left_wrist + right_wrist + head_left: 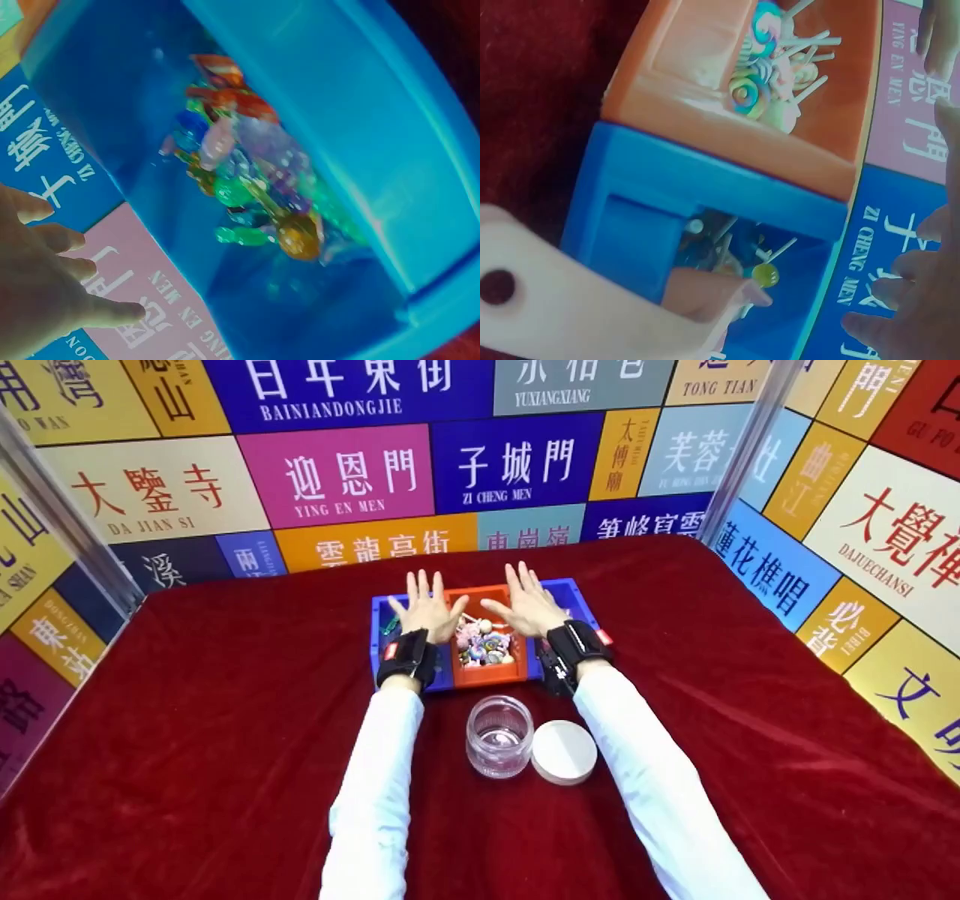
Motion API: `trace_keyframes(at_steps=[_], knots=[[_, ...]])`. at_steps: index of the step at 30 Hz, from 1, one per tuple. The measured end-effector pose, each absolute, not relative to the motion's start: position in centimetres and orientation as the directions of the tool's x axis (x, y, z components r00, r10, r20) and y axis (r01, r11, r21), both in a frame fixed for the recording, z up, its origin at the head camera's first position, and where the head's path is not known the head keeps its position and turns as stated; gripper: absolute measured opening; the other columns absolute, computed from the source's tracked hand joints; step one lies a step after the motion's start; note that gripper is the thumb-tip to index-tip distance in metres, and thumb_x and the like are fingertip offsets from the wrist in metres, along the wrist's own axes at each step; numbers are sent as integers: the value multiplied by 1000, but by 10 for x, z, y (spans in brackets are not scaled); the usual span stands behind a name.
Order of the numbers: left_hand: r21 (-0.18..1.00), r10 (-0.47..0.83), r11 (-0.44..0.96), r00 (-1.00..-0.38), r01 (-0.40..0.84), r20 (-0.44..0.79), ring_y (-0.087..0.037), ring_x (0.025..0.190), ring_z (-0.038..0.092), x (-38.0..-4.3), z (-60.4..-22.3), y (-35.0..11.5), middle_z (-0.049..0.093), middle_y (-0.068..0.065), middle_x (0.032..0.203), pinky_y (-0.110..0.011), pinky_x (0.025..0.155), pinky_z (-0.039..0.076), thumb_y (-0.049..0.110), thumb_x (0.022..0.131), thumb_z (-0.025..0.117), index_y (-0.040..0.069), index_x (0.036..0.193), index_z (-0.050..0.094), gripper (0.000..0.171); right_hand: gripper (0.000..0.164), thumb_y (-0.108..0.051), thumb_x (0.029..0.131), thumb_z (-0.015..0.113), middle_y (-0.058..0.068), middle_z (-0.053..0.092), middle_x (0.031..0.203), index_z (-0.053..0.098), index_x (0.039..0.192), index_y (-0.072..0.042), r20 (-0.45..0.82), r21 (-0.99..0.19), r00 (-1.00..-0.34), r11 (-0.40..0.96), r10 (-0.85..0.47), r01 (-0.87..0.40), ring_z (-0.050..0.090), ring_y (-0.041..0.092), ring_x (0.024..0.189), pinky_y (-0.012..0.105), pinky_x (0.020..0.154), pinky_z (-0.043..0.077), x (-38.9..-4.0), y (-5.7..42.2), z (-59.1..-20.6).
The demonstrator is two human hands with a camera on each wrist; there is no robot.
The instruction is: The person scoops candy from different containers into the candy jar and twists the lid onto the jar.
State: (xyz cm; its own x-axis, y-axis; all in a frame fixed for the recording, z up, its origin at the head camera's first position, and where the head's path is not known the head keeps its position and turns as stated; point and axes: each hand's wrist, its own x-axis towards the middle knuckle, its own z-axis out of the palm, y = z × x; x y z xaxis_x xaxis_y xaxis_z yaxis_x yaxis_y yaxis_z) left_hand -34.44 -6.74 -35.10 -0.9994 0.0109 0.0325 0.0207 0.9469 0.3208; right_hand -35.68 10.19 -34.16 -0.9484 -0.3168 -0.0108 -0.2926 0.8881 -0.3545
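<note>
A person in white sleeves (379, 780) held both hands out over three bins set side by side on a tabletop (225, 750) spread with dark red cloth. The left hand (427, 611) was over the left blue bin (360, 97), and the right hand (531, 607) was above the border of the orange bin (491, 673) and the right blue bin (712, 169); whether either touched a rim could not be told. Each grip was apart, its fingers straight and spread, clasping nothing. Lollipops (484, 649) (some with swirled tops and white sticks) lay heaped in the orange middle bin, while glossy colored pieces (229, 191), partly blurred, lay in the left one. Nearer the person, a clear jar (499, 739) stood upright, with a white lid (564, 752) lying just beside it. Lettered panels (337, 472) lined the wall behind.
</note>
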Motion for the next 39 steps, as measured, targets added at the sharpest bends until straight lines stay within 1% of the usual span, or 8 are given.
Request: trace_keyframes(at_steps=[5,9,13,16,21,30,35,39], knots=[[381,60,920,-994,90,88,-28,135,-1,-340,-343,-64,8,-16,148,-59,103,4,41,90,44,4,142,13,71,80,-52,91,35,24,-4,146,2,142,1,13,-373,-935,866,-353,-332,-1,32,134,40,109,7,-352,102,-335],[464,77,869,-974,171,214,-31,131,21,-332,-339,-62,31,-18,140,-53,103,20,31,87,54,1,135,34,60,79,-45,90,44,28,5,144,9,140,5,74,-379,-915,838,-396,-393,7,35,134,40,109,10,-345,107,-333],[528,85,798,-921,292,381,-32,106,50,-321,-341,-63,56,-19,112,-42,88,41,22,84,58,-2,115,55,39,76,-41,89,49,28,17,142,16,139,7,128,-381,-885,801,-448,-461,17,35,132,42,108,16,-335,117,-338],[571,101,713,-865,407,491,-31,88,58,-312,-345,-66,63,-20,94,-38,77,46,14,82,60,-6,100,61,27,72,-40,88,50,26,30,136,25,136,7,185,-378,-861,774,-475,-508,28,34,127,43,105,24,-326,126,-345],[624,100,588,-811,516,576,-29,75,62,-297,-352,-75,65,-17,80,-35,70,49,6,80,60,-7,88,62,16,58,-31,86,57,25,46,121,41,127,8,277,-363,-818,734,-504,-574,45,32,109,44,95,36,-312,144,-357],[648,18,579,-802,495,597,-28,75,61,-278,-362,-111,65,-16,80,-37,73,48,5,78,62,-5,86,64,13,34,-15,81,64,21,56,106,55,108,4,422,-346,-763,691,-490,-635,52,33,99,44,87,42,-292,170,-369],[642,-83,644,-797,415,598,-34,83,57,-269,-370,-134,62,-21,87,-40,78,44,4,77,62,-6,90,64,16,22,-19,81,64,10,57,79,57,90,0,410,-356,-827,768,-383,-532,54,24,70,35,60,45,-284,175,-373],[690,-174,657,-829,304,531,-36,89,54,-265,-376,-146,58,-24,93,-43,82,40,6,76,62,-8,98,59,25,29,-32,81,63,3,53,58,55,78,-4,338,-364,-894,836,-292,-411,52,21,55,32,48,40,-283,175,-376]])
